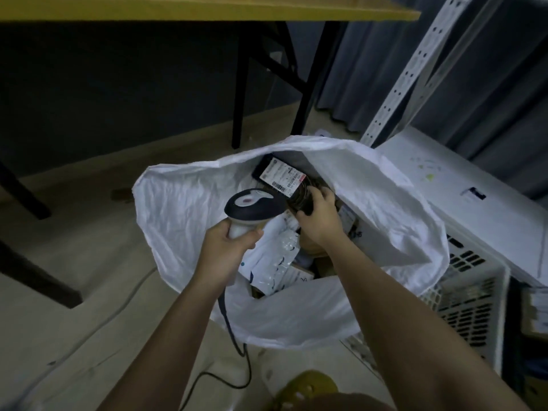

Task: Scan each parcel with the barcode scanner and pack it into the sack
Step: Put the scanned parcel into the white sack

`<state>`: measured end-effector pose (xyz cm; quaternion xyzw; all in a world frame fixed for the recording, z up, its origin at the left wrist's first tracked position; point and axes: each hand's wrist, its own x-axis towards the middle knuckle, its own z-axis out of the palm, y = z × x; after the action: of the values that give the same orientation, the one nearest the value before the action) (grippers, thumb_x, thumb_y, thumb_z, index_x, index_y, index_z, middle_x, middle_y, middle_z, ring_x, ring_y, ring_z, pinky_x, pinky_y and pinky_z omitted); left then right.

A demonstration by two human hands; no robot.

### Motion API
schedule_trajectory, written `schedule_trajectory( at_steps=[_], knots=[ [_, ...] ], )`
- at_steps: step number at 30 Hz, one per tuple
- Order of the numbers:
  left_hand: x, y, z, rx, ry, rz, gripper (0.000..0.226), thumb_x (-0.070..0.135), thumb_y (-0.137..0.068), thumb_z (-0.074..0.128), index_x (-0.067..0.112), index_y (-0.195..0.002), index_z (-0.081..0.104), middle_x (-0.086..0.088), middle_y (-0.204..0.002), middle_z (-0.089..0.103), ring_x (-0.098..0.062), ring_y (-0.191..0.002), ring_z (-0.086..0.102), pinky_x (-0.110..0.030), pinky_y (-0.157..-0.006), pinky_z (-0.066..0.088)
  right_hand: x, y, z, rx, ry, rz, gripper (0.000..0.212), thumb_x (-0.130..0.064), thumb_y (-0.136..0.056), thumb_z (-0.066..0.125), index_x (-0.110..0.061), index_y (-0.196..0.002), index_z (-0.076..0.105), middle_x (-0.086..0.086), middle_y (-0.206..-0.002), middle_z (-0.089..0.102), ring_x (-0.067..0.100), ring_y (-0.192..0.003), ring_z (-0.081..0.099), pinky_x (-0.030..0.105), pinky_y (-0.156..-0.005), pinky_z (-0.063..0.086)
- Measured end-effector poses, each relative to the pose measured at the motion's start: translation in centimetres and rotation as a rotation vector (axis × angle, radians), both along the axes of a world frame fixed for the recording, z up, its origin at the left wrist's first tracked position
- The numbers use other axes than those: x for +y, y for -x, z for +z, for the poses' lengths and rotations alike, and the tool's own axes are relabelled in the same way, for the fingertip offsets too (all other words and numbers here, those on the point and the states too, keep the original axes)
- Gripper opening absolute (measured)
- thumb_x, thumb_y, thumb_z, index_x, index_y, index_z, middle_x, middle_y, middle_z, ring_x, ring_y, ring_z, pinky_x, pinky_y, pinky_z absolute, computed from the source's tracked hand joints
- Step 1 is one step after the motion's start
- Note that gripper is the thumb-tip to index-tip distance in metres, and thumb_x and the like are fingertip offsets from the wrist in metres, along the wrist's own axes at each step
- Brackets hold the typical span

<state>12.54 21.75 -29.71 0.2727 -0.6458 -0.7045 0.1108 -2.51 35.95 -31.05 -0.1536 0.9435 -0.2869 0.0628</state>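
Left hand [226, 247] fingers wrap the white-handled barcode scanner [252, 207]; right hand [318, 216] fingers grip a black labelled parcel [281, 178] inside the white woven sack [184, 209].

A small parcel-handling or stockroom space is suggested: a large white sack [296, 310] of labelled parcels [281, 175] is set on the floor, slotted metal shelving [412, 69] is seen at 1 o'clock, a white perforated crate [471, 295] at 3 o'clock, and a yellow worktop [207, 8] at 12 o'clock.
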Motion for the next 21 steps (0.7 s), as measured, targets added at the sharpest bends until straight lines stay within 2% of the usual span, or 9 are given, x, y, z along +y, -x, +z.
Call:
schedule_trajectory(
  at_steps=[2,6,8,10,12,15,17,19,21],
  knots=[
    [0.5,-0.5,0.4,0.009,0.005,-0.019,0.01,0.015,-0.082,0.074,0.013,-0.089,0.068,0.001,-0.072,0.068,-0.007,-0.066,0.064,-0.021,-0.063,0.049,0.9,-0.6,0.7,0.015,-0.035,0.013,0.063,-0.021,-0.091,0.06,-0.013,-0.148,0.034,0.014,-0.155,0.019,0.035,-0.137,0.034,0.04,-0.112,0.033],
    [1.9,-2.3,2.0,0.047,0.031,-0.054,0.009,0.014,-0.084,0.072,0.014,-0.091,0.067,0.001,-0.076,0.067,0.0,-0.061,0.062,-0.011,-0.054,0.046,2.9,-3.0,3.2,0.024,-0.061,0.037,0.059,-0.021,-0.093,0.058,-0.013,-0.147,0.036,0.012,-0.154,0.021,0.032,-0.134,0.037,0.033,-0.106,0.034],
    [3.0,-3.3,3.4,0.078,0.057,-0.077,0.009,0.016,-0.084,0.072,0.012,-0.091,0.067,-0.002,-0.077,0.067,-0.007,-0.067,0.062,-0.015,-0.056,0.047,4.3,-4.7,4.8,0.033,-0.036,0.036,0.056,-0.02,-0.092,0.058,-0.015,-0.145,0.039,0.009,-0.155,0.018,0.03,-0.135,0.038,0.034,-0.104,0.036],
    [4.3,-4.3,4.7,0.11,0.086,-0.114,0.016,0.021,-0.085,0.072,0.012,-0.098,0.067,-0.002,-0.084,0.069,-0.013,-0.079,0.064,-0.021,-0.065,0.047,5.9,-6.6,6.6,0.053,0.031,0.015,0.051,-0.019,-0.092,0.058,-0.016,-0.142,0.044,0.007,-0.153,0.022,0.026,-0.133,0.04,0.03,-0.102,0.037],
    [6.0,-5.3,6.1,0.152,0.117,-0.171,0.026,0.026,-0.086,0.071,0.013,-0.108,0.065,0.001,-0.094,0.07,-0.014,-0.089,0.064,-0.019,-0.069,0.046,8.1,-9.1,8.4,0.105,0.121,-0.019,0.045,-0.018,-0.093,0.058,-0.018,-0.137,0.05,0.003,-0.149,0.029,0.02,-0.131,0.041,0.024,-0.1,0.037],
    [9.5,-6.6,8.8,0.229,0.171,-0.287,0.029,0.031,-0.089,0.067,0.017,-0.114,0.063,0.004,-0.1,0.068,-0.011,-0.096,0.063,-0.011,-0.069,0.045,12.2,-13.2,10.9,0.19,0.283,-0.09,0.032,-0.017,-0.093,0.057,-0.019,-0.125,0.059,-0.002,-0.135,0.041,0.011,-0.12,0.047,0.024,-0.098,0.041],
    [12.8,-6.8,10.4,0.266,0.183,-0.377,0.022,0.03,-0.092,0.063,0.021,-0.112,0.061,0.009,-0.099,0.066,-0.008,-0.097,0.061,-0.01,-0.072,0.043,15.4,-16.0,12.1,0.205,0.35,-0.174,0.021,-0.017,-0.094,0.056,-0.019,-0.114,0.064,-0.003,-0.119,0.05,0.007,-0.1,0.053,0.019,-0.084,0.045],
    [16.7,-6.5,11.7,0.297,0.146,-0.473,0.025,0.027,-0.092,0.062,0.019,-0.116,0.06,0.004,-0.106,0.066,-0.013,-0.105,0.06,-0.017,-0.078,0.044,18.8,-18.5,13.2,0.172,0.374,-0.245,0.018,-0.018,-0.095,0.056,-0.022,-0.108,0.068,-0.005,-0.106,0.06,0.005,-0.088,0.057,0.021,-0.075,0.048],
    [21.4,-6.1,12.8,0.322,0.133,-0.576,0.026,0.025,-0.092,0.062,0.016,-0.116,0.059,0.001,-0.108,0.066,-0.014,-0.104,0.06,-0.017,-0.075,0.044,22.4,-20.4,13.9,0.086,0.474,-0.261,0.021,-0.015,-0.096,0.056,-0.023,-0.112,0.067,-0.007,-0.104,0.065,0.006,-0.095,0.061,0.028,-0.085,0.053]
  ],
)
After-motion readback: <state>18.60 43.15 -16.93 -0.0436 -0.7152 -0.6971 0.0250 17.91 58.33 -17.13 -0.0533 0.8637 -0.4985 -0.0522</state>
